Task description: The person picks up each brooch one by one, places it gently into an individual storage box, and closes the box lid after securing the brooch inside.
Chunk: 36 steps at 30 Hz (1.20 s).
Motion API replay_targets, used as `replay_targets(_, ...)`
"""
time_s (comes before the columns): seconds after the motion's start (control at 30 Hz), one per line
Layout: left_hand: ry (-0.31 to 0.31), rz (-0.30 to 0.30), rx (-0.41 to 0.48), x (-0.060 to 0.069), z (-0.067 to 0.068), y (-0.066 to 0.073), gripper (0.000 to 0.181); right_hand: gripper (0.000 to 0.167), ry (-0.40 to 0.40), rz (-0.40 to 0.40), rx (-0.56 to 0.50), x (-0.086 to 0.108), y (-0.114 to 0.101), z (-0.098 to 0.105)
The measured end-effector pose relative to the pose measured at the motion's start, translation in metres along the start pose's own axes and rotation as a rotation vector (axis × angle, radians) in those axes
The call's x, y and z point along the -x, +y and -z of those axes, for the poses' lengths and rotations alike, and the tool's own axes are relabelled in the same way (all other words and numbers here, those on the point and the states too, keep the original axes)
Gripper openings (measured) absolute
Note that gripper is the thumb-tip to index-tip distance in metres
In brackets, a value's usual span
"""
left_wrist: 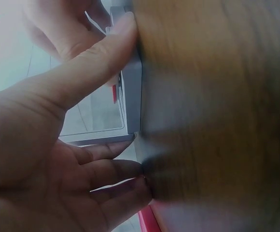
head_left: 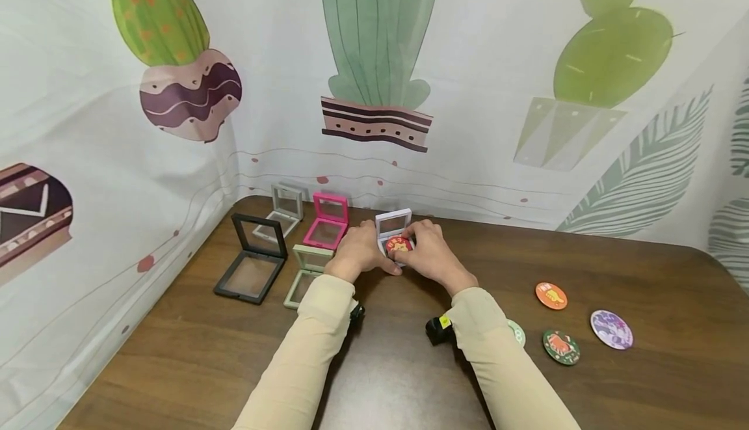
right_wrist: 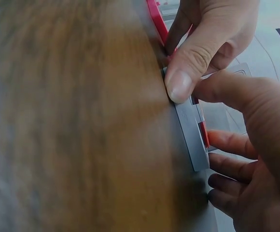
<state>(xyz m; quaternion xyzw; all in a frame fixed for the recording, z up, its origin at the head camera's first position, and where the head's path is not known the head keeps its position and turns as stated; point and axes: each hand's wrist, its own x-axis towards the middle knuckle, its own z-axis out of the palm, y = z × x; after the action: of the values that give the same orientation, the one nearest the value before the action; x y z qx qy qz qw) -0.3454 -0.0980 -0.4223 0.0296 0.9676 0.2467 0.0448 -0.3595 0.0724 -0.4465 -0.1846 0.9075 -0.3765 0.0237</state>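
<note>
A small white hinged display frame stands on the table with its lid raised. Along its front edge lies the thumb of my left hand, while the other fingers sit at its left side, gripping it. A red round badge with a yellow design is in the frame's lower half. My right hand pinches this badge between thumb and fingers. From the right wrist, a red sliver of the badge shows above the frame's edge, and both thumbs are close together. Whether the badge lies fully flat is hidden.
To the left stand more opened frames: black, grey, pink and pale green. Round badges lie at the right: orange, purple, dark green and light green, partly behind the right sleeve. A cactus-print curtain borders the table.
</note>
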Motion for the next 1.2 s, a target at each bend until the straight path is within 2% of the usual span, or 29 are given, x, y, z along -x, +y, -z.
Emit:
replay_targets(0.3, -0.01, -0.001, 0.003, 0.004, -0.003, -0.001, 0.1, 0.044, 0.006, 0.005, -0.018, 0.005, 0.003, -0.004)
replay_targets(0.47, -0.007, -0.004, 0.015, 0.004, -0.001, -0.002, 0.098, 0.049, 0.019, 0.008, -0.065, 0.003, 0.007, -0.003)
replay_targets(0.6, 0.008, -0.009, 0.002, 0.002, 0.001, -0.003, 0.1, 0.054, 0.052, -0.045, -0.171, -0.001, 0.011, 0.0)
replay_targets(0.73, 0.016, 0.001, 0.01, 0.001, 0.002, -0.004, 0.104, 0.058, 0.097, -0.11, -0.322, -0.002, 0.013, 0.004)
replay_targets(0.9, 0.01, -0.002, 0.007, 0.001, 0.003, -0.003, 0.107, 0.06, 0.084, -0.093, -0.438, -0.001, 0.015, 0.005)
replay_targets(1.2, 0.015, -0.015, 0.005, 0.0, 0.0, 0.0, 0.101, 0.057, 0.075, -0.1, -0.426, 0.001, 0.018, 0.008)
